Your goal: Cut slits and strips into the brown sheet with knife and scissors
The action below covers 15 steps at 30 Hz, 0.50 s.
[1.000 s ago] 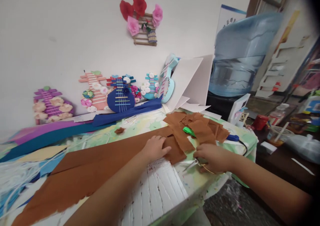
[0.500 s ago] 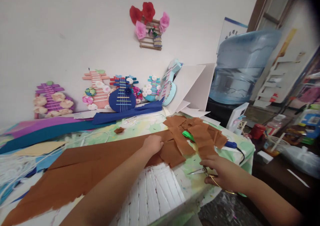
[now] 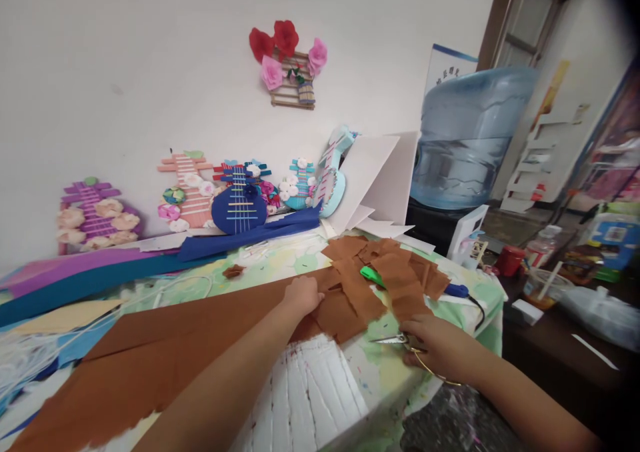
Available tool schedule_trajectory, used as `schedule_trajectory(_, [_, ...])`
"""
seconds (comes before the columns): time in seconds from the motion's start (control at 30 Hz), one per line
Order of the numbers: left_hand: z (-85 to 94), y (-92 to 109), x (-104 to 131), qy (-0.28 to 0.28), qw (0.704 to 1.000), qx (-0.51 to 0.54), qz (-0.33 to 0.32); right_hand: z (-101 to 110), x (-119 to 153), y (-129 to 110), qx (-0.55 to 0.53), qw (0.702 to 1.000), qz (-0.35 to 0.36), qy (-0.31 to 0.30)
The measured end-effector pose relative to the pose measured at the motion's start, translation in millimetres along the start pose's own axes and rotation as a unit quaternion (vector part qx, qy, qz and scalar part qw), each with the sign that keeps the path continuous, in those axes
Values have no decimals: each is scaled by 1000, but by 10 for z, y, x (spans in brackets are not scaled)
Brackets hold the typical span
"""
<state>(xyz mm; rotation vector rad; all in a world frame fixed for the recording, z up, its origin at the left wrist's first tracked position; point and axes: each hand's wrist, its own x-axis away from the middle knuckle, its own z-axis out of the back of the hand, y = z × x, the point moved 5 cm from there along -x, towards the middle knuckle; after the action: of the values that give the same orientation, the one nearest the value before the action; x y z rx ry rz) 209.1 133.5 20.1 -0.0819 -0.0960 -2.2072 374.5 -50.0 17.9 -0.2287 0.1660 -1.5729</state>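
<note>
My left hand (image 3: 303, 295) is closed at the right part of a long brown sheet (image 3: 200, 325) that looks like crepe paper; the fingertips are partly hidden. My right hand (image 3: 433, 345) holds a pair of scissors (image 3: 393, 339), blades pointing left above the table's front edge. Just behind the scissors lie several cut brown pieces (image 3: 407, 279) in a loose pile. A green-handled tool (image 3: 372, 276) sticks out among them. Under the sheet's front edge is a white ridged board (image 3: 310, 399).
Small craft lutes, one dark blue (image 3: 240, 205), lean on the wall. A blue strip (image 3: 250, 231) and white boards (image 3: 367, 179) lie or stand behind the pile. Right of it is a blue-handled corded tool (image 3: 457, 290). A large water bottle (image 3: 465, 145) stands at the right.
The view has shifted slightly, so the background sits lower and further left. My left hand stays on the brown sheet, and my right hand keeps the scissors near the table edge.
</note>
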Motion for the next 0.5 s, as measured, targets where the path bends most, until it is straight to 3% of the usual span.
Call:
schedule_trajectory(0.17, [-16,-22,-56,-5,1000,3,-21,10,-36,45,-14,1000,-14,-13])
schedule_trajectory(0.3, [75,11,9,35,998,-6,-47,30,-74,68,-27,1000,-2,-1])
schedule_trajectory(0.4, [233,94,226,94,992,-14,-80,15,-80,99,-36,999,-5,-7])
schedule_trajectory(0.5, [377,252,633,148,979,-14,-136,-3,-52,158,-39,999,-22,-10])
